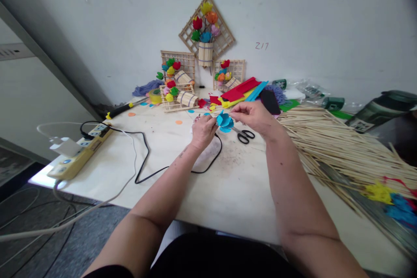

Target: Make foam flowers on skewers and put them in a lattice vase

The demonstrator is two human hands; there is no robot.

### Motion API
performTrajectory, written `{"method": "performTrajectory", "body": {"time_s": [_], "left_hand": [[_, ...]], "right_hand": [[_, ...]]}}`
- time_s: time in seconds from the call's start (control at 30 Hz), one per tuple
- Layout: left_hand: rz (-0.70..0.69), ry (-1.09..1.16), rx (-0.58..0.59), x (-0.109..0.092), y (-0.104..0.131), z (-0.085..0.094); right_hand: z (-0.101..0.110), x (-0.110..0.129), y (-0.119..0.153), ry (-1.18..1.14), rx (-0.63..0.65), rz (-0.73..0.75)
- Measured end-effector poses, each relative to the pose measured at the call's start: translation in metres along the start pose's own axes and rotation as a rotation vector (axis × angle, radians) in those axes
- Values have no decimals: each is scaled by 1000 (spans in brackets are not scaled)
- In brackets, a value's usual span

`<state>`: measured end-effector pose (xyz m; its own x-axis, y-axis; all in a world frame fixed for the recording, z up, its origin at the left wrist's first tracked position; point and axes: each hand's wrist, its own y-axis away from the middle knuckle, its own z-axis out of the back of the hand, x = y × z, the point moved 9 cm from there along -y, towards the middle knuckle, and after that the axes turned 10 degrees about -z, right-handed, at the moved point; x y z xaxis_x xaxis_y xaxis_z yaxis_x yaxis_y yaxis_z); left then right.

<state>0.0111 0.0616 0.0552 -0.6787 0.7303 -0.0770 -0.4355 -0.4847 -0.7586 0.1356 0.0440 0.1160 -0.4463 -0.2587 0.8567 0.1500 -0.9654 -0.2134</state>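
A blue flower (pixel 224 121) with cupped petals is held above the table, its base pinched in the fingers of my left hand (pixel 204 131). Close by its right edge, my right hand (pixel 252 115) has thumb and forefinger pressed together. Whatever is between those fingertips is too small to make out. Black-handled scissors (pixel 246 136) lie just below my right hand, their blades partly hidden near the flower. A black cable (pixel 215 163) loops across the table under my left forearm.
Wooden lattice panels (pixel 224 45) with coloured flowers stand by the wall. Red sheets (pixel 241 89) lie behind my hands; a pile of thin sticks (pixel 339 143) spreads right, near a dark bottle (pixel 381 110). A power strip (pixel 81 152) and a glue gun (pixel 120 110) are left.
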Motion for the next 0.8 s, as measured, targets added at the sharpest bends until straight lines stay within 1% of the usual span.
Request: {"method": "performTrajectory", "body": {"time_s": [0.13, 0.3, 0.43, 0.6, 0.7, 0.8], "left_hand": [[14, 22, -2, 2, 0, -1], [15, 46, 10, 2, 1, -2], [6, 50, 4, 2, 2, -1], [-53, 13, -93, -3, 1, 10], [-75, 35, -169, -5, 2, 17], [-62, 90, -211, -3, 3, 20]], "right_hand": [[0, 3, 1, 29, 14, 12], [1, -1, 0, 47, 12, 1], [-2, -1, 1, 55, 46, 20], [-3, 4, 4, 87, 74, 28], [-1, 4, 3, 40, 50, 12], [2, 2, 1, -29, 2, -8]]}}
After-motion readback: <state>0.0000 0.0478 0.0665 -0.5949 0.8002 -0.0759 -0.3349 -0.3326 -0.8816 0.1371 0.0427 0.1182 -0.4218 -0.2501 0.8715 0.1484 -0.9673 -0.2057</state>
